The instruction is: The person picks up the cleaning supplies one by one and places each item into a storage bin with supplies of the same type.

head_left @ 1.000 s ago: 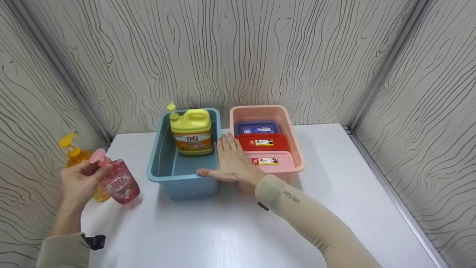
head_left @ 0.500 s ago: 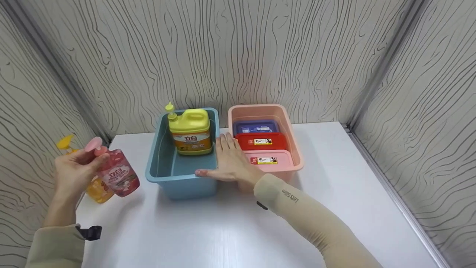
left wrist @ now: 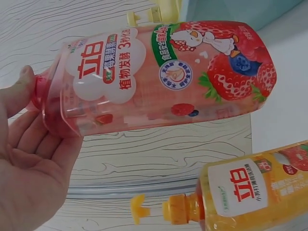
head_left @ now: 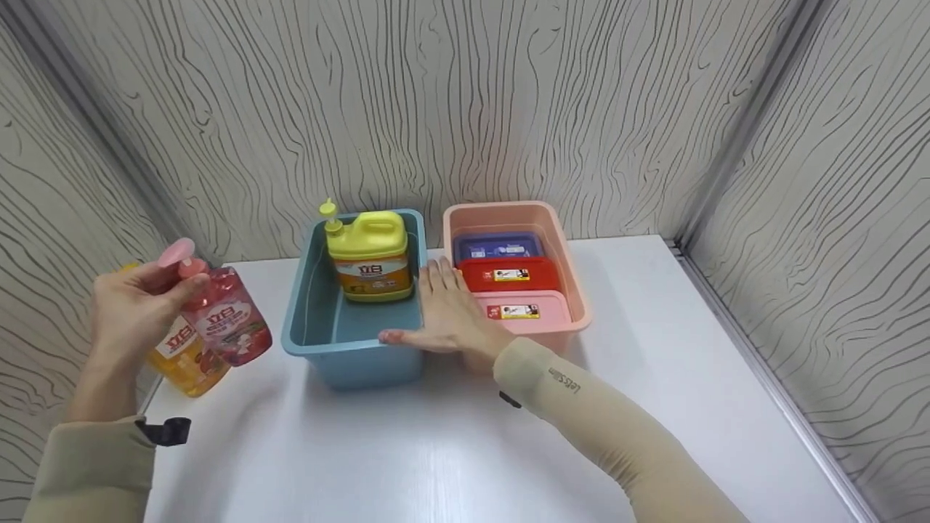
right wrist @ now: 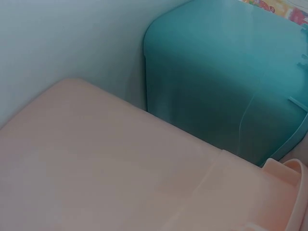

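Observation:
By its neck, under the pink pump head, my left hand (head_left: 131, 319) grips a pink dish soap bottle (head_left: 234, 319). The bottle hangs tilted at the left, its strawberry label facing the left wrist camera. Behind it stands an orange dish soap bottle (head_left: 190, 367) with a yellow pump (left wrist: 139, 210). My right hand (head_left: 458, 319) lies with straight, spread fingers over the neighbouring rims of a blue bin (head_left: 363, 347) and a peach bin (head_left: 583, 312). Inside the blue bin is a yellow pump jug (head_left: 372, 269). The right hand is mostly outside the right wrist view.
In the peach bin lie boxes with a dark blue lid (head_left: 501, 244), a red lid (head_left: 472, 274) and a pink lid (head_left: 554, 312). Both bins stand on a white table (head_left: 436, 450) close to the patterned back wall (head_left: 465, 94). Side walls close in left and right.
My left hand has raised the pink dish soap bottle and shifted slightly left, so it now hides more of the orange bottle's pump. The right hand keeps its place on the rims.

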A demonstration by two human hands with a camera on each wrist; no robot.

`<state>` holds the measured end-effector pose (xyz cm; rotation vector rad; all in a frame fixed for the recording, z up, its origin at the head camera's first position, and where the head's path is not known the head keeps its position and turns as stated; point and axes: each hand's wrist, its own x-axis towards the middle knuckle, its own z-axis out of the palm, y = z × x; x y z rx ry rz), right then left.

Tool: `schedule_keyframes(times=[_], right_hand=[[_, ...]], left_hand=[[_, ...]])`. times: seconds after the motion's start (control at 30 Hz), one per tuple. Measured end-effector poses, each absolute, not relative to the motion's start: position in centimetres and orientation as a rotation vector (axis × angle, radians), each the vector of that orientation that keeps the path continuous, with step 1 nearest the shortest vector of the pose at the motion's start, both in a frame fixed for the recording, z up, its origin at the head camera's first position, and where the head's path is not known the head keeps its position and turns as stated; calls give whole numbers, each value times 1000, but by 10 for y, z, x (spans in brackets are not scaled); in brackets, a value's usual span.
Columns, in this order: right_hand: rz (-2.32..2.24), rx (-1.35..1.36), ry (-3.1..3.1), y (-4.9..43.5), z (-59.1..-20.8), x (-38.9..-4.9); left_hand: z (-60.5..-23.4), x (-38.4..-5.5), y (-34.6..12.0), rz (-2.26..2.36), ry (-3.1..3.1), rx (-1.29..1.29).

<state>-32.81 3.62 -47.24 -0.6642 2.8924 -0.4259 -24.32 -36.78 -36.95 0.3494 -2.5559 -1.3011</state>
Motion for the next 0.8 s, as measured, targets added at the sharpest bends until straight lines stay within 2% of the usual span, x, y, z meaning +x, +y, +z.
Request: schedule_keyframes(times=[0.3, 0.53, 0.8], right_hand=[[-397, -672, 2910, 36, -473, -329], [-409, -654, 2912, 35, -472, -327], [-377, -656, 2916, 34, -472, -328]], left_hand=[[-352, -250, -358, -1238, -2591, 323], [-343, -259, -347, -1279, -2510, 118], [-331, -265, -339, -1280, -2503, 76]])
